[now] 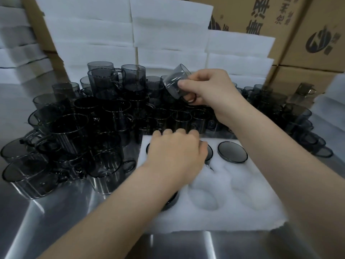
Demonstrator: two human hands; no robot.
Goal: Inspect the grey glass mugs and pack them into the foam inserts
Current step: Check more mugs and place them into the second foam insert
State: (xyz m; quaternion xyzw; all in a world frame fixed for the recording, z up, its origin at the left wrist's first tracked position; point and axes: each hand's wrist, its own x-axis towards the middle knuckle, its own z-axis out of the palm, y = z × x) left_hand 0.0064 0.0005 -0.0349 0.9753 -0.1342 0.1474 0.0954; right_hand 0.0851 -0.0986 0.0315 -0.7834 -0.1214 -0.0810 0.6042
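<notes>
the right hand is raised beyond the left one, its thumb and fingers curled around a grey glass mug. one finger is hooked at the handle, and the mug is tilted with its mouth up and away from the person.

the left hand lies palm down on the far row of the foam insert, its fingers bent over the insert's far edge. the palm hides whether it grips anything.

a packed mug peeks out from under the left hand's thumb side. another mug sits base up in the pocket just to the right of that. a dark rim shows in the near pocket beside the left forearm.

the loose pile of mugs spreads to the left of the left hand and beneath the right hand, on the steel table. stacked foam sheets and cardboard boxes stand beyond both hands.
</notes>
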